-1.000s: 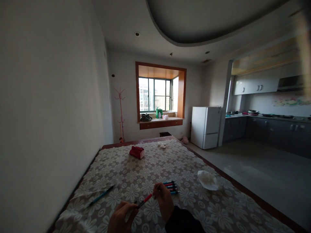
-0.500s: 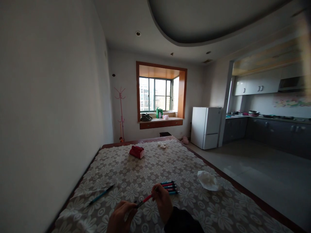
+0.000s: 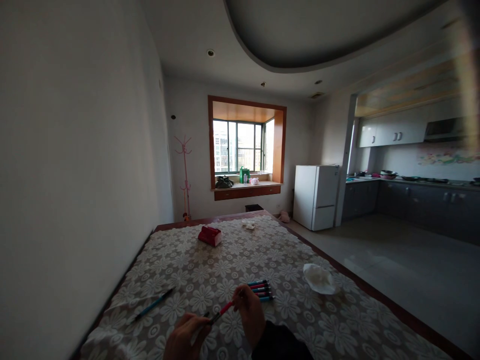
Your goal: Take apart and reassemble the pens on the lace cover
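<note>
Between my two hands, above the patterned tablecloth (image 3: pixel 180 270), is a red pen (image 3: pixel 225 307) with a dark lower end. My left hand (image 3: pixel 187 334) pinches the pen's dark end, close to a small black piece that may be its cap. The fingers of my right hand (image 3: pixel 247 310) are closed on the pen's upper red end. Just beyond the right hand, several blue and red pens (image 3: pixel 262 290) lie side by side, partly hidden by that hand. A single blue pen (image 3: pixel 153 305) with a dark tip lies apart on the left.
A red packet (image 3: pixel 210 236) lies farther up the table, with a crumpled white scrap (image 3: pixel 248 226) to its right. A white crumpled plastic bag or tissue (image 3: pixel 319 279) rests near the right edge. The wall (image 3: pixel 123 150) runs along the table's left side.
Both hands hold nearly the same pose on the red pen. The whole view has shifted slightly, so everything appears a little farther left.
</note>
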`<state>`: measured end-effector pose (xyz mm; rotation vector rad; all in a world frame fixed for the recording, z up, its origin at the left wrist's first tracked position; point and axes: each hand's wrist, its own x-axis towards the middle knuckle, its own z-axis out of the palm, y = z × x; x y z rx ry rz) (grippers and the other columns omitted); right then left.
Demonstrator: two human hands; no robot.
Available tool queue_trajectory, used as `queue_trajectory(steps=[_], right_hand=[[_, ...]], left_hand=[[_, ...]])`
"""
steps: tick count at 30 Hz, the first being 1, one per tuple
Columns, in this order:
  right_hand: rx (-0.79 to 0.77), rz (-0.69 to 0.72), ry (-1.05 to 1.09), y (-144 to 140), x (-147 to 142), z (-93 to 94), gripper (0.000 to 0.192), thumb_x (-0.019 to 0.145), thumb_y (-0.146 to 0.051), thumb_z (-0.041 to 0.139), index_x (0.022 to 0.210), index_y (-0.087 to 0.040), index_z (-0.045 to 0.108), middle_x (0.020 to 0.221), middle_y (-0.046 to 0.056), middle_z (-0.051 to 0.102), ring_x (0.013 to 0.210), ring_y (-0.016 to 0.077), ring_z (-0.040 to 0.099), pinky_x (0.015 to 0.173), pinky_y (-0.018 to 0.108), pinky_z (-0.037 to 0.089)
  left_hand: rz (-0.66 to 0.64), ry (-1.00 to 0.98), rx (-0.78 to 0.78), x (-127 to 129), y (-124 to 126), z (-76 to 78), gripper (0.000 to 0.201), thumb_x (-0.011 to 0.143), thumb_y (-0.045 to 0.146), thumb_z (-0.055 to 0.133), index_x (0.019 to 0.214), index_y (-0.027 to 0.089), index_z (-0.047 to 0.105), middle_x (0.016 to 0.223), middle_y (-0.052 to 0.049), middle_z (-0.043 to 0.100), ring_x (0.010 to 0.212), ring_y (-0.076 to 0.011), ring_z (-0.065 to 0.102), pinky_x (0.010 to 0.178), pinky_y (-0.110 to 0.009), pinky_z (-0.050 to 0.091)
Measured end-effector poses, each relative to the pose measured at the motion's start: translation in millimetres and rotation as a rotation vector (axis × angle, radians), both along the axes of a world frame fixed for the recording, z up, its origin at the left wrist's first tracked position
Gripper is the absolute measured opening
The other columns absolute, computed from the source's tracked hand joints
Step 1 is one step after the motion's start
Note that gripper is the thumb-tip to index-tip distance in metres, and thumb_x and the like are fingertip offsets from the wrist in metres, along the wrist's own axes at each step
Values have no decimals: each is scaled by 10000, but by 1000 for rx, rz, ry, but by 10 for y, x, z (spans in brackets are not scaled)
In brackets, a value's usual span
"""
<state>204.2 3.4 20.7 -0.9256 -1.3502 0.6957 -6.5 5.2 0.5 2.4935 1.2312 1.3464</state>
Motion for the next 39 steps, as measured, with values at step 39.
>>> queue_trajectory(steps=[39], right_hand=[[33,133,108,-67,-120,12,295,899,-463,507,821,-179,524,733,25,567,600,144,573,551,255,474]], left_hand=[[59,-145,-27,55,5,-104,402,849,576,452,797,279,718,709,-24,658,633,-147,650,587,-205,539]])
